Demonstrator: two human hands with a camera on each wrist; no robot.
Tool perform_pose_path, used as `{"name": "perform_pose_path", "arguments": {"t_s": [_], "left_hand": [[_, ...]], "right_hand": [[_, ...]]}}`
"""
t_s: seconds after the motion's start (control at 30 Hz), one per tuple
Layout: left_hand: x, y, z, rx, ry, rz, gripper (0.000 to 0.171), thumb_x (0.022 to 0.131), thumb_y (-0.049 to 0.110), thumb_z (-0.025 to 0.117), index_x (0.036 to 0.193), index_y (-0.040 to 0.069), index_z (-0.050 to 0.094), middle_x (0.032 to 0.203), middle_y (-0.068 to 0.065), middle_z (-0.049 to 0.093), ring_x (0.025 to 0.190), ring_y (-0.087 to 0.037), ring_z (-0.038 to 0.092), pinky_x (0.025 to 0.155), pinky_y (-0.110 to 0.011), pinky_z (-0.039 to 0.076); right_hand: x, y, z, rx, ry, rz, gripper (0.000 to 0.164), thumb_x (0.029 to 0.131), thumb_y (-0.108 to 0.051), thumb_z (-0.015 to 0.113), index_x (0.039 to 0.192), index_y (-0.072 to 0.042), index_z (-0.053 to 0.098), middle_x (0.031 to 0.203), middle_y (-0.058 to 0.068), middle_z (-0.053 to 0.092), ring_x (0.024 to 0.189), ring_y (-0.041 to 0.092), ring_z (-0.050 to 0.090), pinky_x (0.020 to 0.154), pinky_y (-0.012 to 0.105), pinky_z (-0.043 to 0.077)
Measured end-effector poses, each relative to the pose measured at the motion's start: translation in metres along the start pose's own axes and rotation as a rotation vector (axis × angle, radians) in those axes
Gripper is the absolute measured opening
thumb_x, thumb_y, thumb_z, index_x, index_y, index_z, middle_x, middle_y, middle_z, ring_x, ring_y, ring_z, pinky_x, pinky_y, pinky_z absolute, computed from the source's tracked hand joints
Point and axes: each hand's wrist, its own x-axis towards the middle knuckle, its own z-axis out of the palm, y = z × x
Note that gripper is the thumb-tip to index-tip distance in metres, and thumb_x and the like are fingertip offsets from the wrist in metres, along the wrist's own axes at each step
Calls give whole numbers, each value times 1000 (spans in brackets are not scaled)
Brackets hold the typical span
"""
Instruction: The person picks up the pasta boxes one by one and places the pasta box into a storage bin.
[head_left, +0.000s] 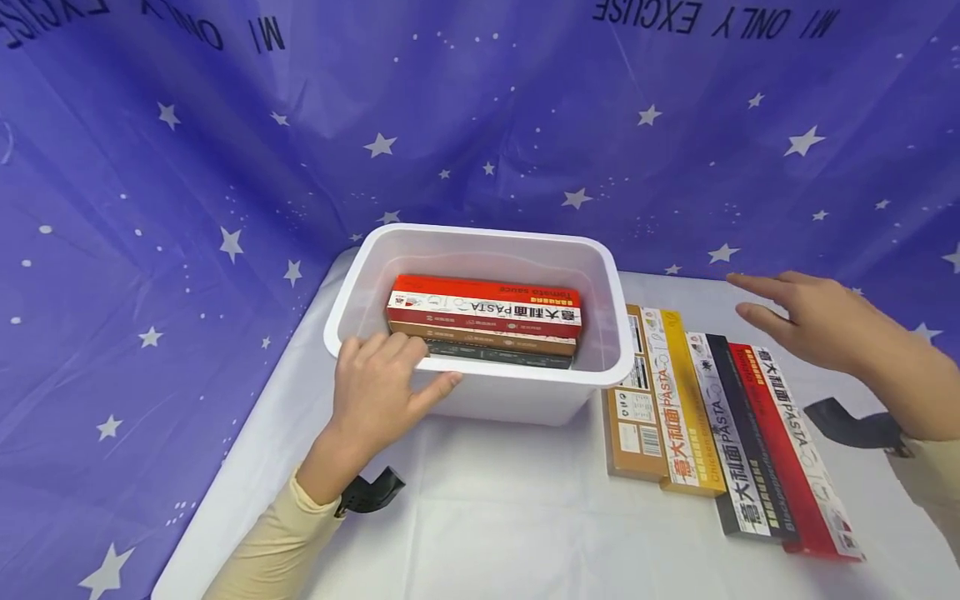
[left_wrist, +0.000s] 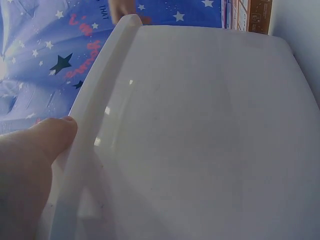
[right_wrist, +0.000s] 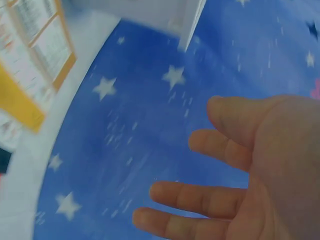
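My left hand (head_left: 377, 392) grips the near left rim of a white plastic bin (head_left: 517, 398), fingers over the edge and thumb along the outside. In the left wrist view the thumb (left_wrist: 62, 132) lies against the lip of the bin. Inside the bin, a red tomato sauce pasta box (head_left: 486, 298) lies beside a brown box (head_left: 487, 335) and a dark box (head_left: 506, 357). My right hand (head_left: 817, 321) hovers with extended fingers over the far right of the table, holding nothing. Below and left of it lie a brown, a yellow (head_left: 686, 400), a black (head_left: 738, 433) and a red pasta box (head_left: 787, 450).
A white cloth covers the table (head_left: 487, 517). Purple-blue sheets with white stars (head_left: 480, 117) hang behind and to the left. The boxes outside the bin lie side by side at its right, the brown one (head_left: 633, 442) closest to the bin wall.
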Motion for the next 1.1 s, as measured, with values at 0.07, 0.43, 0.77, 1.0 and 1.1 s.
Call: {"name": "perform_pose_path", "arguments": {"t_s": [0.07, 0.43, 0.77, 1.0, 1.1], "left_hand": [[0, 0, 0, 2, 4, 3, 85, 97, 80, 17, 82, 9, 62, 70, -5, 61, 63, -29, 53, 62, -43, 32], [-1, -1, 2, -1, 15, 1, 85, 98, 79, 19, 81, 8, 61, 70, -6, 62, 63, -30, 53, 63, -43, 32], [-2, -1, 4, 1, 31, 10, 84, 97, 79, 21, 81, 7, 61, 70, -6, 63, 62, -31, 54, 63, -44, 33], [-2, -1, 4, -11, 27, 3, 84, 98, 79, 22, 82, 7, 62, 72, -7, 64, 62, -31, 54, 63, -44, 33], [-2, -2, 4, -13, 26, 5, 84, 98, 79, 22, 82, 6, 62, 72, -7, 64, 62, -31, 54, 63, -44, 33]], "right_hand": [[-15, 15, 13, 11, 31, 46, 58, 104, -32, 57, 152, -3, 42, 133, 43, 51, 114, 62, 54, 91, 75, 43], [-84, 72, 106, 161, 141, 209, 65, 104, -37, 56, 152, 2, 37, 127, 48, 46, 110, 68, 47, 88, 79, 37], [-124, 70, 163, 239, 188, 353, 72, 104, -35, 55, 158, 0, 23, 132, 49, 38, 121, 66, 36, 90, 82, 32], [-135, 58, 185, 323, 202, 408, 69, 107, -36, 47, 161, -5, 17, 138, 48, 34, 129, 67, 32, 91, 83, 30], [-137, 53, 194, 358, 205, 431, 68, 108, -36, 45, 162, -7, 16, 140, 48, 33, 132, 67, 30, 92, 83, 29]]}}
